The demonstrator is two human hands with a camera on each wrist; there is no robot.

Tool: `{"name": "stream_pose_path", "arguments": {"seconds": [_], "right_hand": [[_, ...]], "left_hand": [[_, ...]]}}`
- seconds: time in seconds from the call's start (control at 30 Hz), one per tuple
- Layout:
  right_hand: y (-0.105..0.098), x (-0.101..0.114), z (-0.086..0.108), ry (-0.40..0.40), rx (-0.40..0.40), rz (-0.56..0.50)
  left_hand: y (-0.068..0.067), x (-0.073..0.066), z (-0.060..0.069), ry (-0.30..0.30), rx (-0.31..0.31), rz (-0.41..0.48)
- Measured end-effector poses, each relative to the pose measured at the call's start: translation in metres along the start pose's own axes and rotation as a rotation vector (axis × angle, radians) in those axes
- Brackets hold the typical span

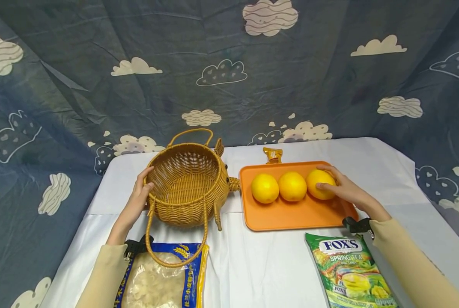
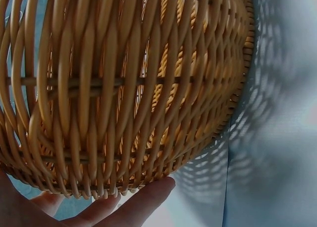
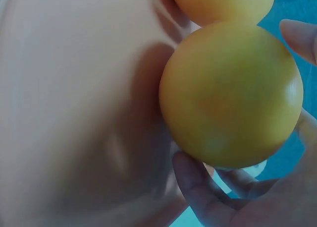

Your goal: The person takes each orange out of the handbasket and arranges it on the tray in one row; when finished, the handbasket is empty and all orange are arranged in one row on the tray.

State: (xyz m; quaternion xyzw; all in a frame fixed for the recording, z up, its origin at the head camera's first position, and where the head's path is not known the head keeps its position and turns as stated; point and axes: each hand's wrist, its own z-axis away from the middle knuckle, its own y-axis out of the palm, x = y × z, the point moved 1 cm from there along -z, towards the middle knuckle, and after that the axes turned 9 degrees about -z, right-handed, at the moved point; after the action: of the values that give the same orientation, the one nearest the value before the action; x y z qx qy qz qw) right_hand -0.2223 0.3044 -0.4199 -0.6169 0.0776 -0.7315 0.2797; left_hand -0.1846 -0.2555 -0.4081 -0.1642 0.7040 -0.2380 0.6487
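Note:
A brown wicker basket (image 1: pixel 185 214) with two looped handles and an animal-like snout stands at the left of the table. At its left rim my left hand (image 1: pixel 138 196) grips the side; in the left wrist view the fingers (image 2: pixel 148 199) lie against the woven wall (image 2: pixel 119 103). On an orange tray (image 1: pixel 291 218) sit three round yellow-orange fruits, like oranges, in a row: left (image 1: pixel 265 188), middle (image 1: pixel 293 186) and right. My right hand (image 1: pixel 343 188) holds the rightmost orange (image 1: pixel 319 188), fingers curled round it. In the right wrist view that orange (image 3: pixel 230 95) touches its neighbour (image 3: pixel 225 4).
A blue-and-yellow clear-windowed food bag (image 1: pixel 156 278) lies at the front left, under a basket handle. At the front right is a green FOX'S candy bag (image 1: pixel 353 269). A small orange-brown packet (image 1: pixel 273 155) sits behind the tray. Dark cloud-patterned cloth (image 1: pixel 222 42) hangs behind the table.

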Motion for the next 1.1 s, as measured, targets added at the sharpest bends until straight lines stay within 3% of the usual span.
{"name": "stream_pose_path", "arguments": {"seconds": [0.17,0.4,0.93,1.1], "right_hand": [[0.0014,-0.0001,0.0023,-0.019,-0.028,0.012],[0.0021,-0.0004,0.0053,0.044,-0.005,-0.048],[0.0012,-0.0028,0.0029,0.018,-0.015,0.033],[0.0015,-0.0011,0.0026,0.04,-0.013,-0.017]], "left_hand": [[0.0007,0.0001,0.0001,-0.005,0.001,-0.001],[0.0013,0.0003,0.0001,-0.004,0.0,0.001],[0.0011,0.0008,0.0002,0.014,-0.002,0.009],[0.001,0.0003,0.0,0.021,-0.006,0.006]]}}
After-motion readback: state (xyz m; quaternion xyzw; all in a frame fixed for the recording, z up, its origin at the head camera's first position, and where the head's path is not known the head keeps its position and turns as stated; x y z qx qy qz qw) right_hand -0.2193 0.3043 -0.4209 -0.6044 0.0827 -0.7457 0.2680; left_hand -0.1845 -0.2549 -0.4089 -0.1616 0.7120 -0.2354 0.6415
